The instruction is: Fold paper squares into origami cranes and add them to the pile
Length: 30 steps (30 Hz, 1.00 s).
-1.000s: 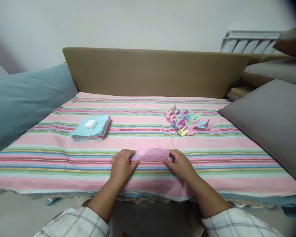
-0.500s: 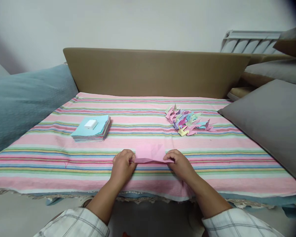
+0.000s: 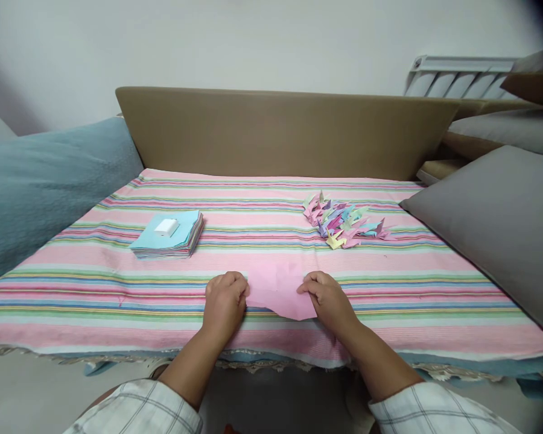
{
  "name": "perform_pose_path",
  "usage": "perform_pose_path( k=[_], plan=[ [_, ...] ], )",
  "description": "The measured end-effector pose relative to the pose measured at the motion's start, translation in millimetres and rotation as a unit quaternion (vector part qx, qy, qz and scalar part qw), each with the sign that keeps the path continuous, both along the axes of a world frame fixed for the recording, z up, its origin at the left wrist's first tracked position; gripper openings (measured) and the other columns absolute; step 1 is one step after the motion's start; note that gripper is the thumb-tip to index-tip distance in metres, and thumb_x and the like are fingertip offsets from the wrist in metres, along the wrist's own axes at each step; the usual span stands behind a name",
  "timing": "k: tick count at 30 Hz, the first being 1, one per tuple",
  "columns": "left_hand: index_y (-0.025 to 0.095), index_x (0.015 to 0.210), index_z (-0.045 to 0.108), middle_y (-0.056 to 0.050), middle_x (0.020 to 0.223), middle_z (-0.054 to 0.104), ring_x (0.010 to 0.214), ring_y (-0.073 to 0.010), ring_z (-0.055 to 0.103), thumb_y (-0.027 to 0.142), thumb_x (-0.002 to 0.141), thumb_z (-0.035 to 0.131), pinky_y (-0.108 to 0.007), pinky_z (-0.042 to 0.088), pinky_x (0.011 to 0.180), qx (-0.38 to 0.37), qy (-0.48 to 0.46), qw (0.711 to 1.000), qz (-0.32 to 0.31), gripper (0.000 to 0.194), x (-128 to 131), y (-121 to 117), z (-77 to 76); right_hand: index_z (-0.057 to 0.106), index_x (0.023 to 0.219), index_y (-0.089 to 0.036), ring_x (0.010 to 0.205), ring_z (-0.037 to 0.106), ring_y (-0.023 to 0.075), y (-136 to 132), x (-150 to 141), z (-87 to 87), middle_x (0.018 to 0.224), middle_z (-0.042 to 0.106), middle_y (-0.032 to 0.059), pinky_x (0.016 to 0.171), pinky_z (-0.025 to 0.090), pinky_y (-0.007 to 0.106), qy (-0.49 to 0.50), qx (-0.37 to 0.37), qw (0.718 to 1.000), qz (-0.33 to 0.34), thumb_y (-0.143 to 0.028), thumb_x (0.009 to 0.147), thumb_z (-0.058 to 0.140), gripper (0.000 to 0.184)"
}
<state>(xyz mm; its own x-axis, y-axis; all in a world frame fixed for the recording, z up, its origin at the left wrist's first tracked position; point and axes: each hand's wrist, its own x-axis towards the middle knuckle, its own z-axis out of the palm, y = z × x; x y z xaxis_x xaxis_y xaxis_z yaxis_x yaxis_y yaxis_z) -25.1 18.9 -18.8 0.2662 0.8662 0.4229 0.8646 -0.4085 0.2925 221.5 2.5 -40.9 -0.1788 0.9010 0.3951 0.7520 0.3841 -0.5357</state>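
A sheet of pink origami paper (image 3: 278,292) stretches between my two hands, just above or on the striped cloth; its near edge hangs open toward me and faint creases cross it. My left hand (image 3: 226,298) pinches its left edge, fingers curled and thumb partly hidden. On the opposite edge, my right hand (image 3: 328,295) grips the paper between thumb and fingers. Beyond my right hand lies a pile of folded paper cranes (image 3: 341,223) in pink, purple, blue, green and yellow. Farther left sits a stack of coloured paper (image 3: 181,238), blue sheet uppermost, with a small white box-shaped object (image 3: 166,227) on it.
The pink striped cloth (image 3: 253,211) covers the seat, its front edge close to my forearms. A brown backrest (image 3: 280,132) rises behind. A blue cushion (image 3: 54,181) leans at left, and grey cushions (image 3: 493,217) stand at right.
The paper's near edge, folded up in a narrow strip before, has opened out toward me and shows more surface. Both hands stay at the sides of the sheet.
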Motion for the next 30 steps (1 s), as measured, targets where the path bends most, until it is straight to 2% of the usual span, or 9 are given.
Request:
perform_pose_path(
  k=[5, 16, 19, 21, 23, 26, 28, 30],
  plan=[
    [0.022, 0.070, 0.060, -0.002, 0.085, 0.063, 0.079, -0.0182, 0.054, 0.008, 0.072, 0.051, -0.033, 0.036, 0.074, 0.007, 0.029, 1.000, -0.005, 0.017, -1.6, 0.2, 2.0, 0.072, 0.083, -0.026, 0.083, 0.054, 0.0173, -1.5, -1.1, 0.3, 0.086, 0.061, 0.0037, 0.075, 0.043, 0.033, -0.036, 0.004, 0.999, 0.000, -0.008, 0.080, 0.049, 0.029],
    [0.023, 0.069, 0.067, -0.002, 0.091, 0.067, 0.083, -0.0195, 0.057, 0.007, 0.071, 0.050, -0.034, 0.039, 0.074, -0.013, 0.041, 0.997, -0.065, 0.024, -10.6, -0.4, 3.9, 0.072, 0.086, -0.025, 0.083, 0.054, 0.0167, -1.5, -0.2, 0.0, 0.087, 0.061, 0.0041, 0.074, 0.044, 0.030, -0.053, -0.014, 0.998, 0.007, -0.007, 0.080, 0.049, 0.030],
    [0.022, 0.073, 0.066, -0.003, 0.082, 0.065, 0.078, -0.0177, 0.056, 0.007, 0.072, 0.046, -0.036, 0.039, 0.081, -0.026, 0.026, 0.995, -0.089, 0.024, -6.9, -7.8, 11.2, 0.072, 0.086, -0.025, 0.084, 0.054, 0.0167, -1.9, -0.1, 0.1, 0.087, 0.061, 0.0040, 0.075, 0.044, 0.030, -0.050, -0.019, 0.999, 0.009, -0.006, 0.079, 0.049, 0.030],
    [0.022, 0.079, 0.064, -0.001, 0.080, 0.064, 0.081, -0.0171, 0.056, 0.011, 0.074, 0.046, -0.041, 0.033, 0.093, -0.040, 0.009, 0.993, -0.115, 0.023, -3.0, -15.2, 16.5, 0.072, 0.087, -0.025, 0.084, 0.053, 0.0170, -2.2, -0.2, 0.5, 0.088, 0.061, 0.0041, 0.076, 0.044, 0.031, -0.049, -0.019, 0.999, 0.012, -0.006, 0.079, 0.049, 0.031],
    [0.023, 0.083, 0.063, -0.001, 0.083, 0.063, 0.083, -0.0176, 0.055, 0.024, 0.077, 0.052, -0.045, 0.026, 0.100, -0.062, 0.001, 0.987, -0.146, 0.012, 0.8, -22.0, 19.7, 0.071, 0.087, -0.025, 0.085, 0.053, 0.0175, -2.5, -0.3, 1.2, 0.088, 0.060, 0.0044, 0.076, 0.044, 0.031, -0.049, -0.018, 0.998, 0.018, -0.006, 0.078, 0.048, 0.031],
    [0.025, 0.085, 0.064, -0.001, 0.084, 0.062, 0.086, -0.0192, 0.054, 0.043, 0.071, 0.064, -0.048, 0.021, 0.103, -0.075, 0.015, 0.979, -0.191, 0.022, 3.7, -26.3, 17.8, 0.071, 0.088, -0.024, 0.085, 0.053, 0.0180, -3.0, -0.6, 2.2, 0.089, 0.060, 0.0048, 0.077, 0.044, 0.032, -0.051, -0.015, 0.998, 0.022, -0.006, 0.078, 0.048, 0.031],
    [0.026, 0.082, 0.064, -0.001, 0.083, 0.062, 0.086, -0.0189, 0.054, 0.040, 0.072, 0.066, -0.048, 0.021, 0.103, -0.067, 0.033, 0.976, -0.204, 0.018, 3.3, -24.9, 13.4, 0.071, 0.089, -0.024, 0.086, 0.052, 0.0183, -3.2, -0.6, 2.8, 0.090, 0.059, 0.0050, 0.077, 0.044, 0.033, -0.052, -0.011, 0.998, 0.018, -0.005, 0.078, 0.048, 0.031],
    [0.026, 0.080, 0.065, 0.000, 0.081, 0.061, 0.085, -0.0176, 0.053, 0.031, 0.075, 0.063, -0.046, 0.022, 0.103, -0.054, 0.048, 0.977, -0.203, 0.007, 1.9, -21.6, 9.0, 0.070, 0.089, -0.024, 0.086, 0.052, 0.0185, -3.3, -0.2, 3.6, 0.089, 0.059, 0.0052, 0.078, 0.044, 0.033, -0.056, -0.008, 0.998, 0.015, -0.005, 0.078, 0.048, 0.031]
  ],
)
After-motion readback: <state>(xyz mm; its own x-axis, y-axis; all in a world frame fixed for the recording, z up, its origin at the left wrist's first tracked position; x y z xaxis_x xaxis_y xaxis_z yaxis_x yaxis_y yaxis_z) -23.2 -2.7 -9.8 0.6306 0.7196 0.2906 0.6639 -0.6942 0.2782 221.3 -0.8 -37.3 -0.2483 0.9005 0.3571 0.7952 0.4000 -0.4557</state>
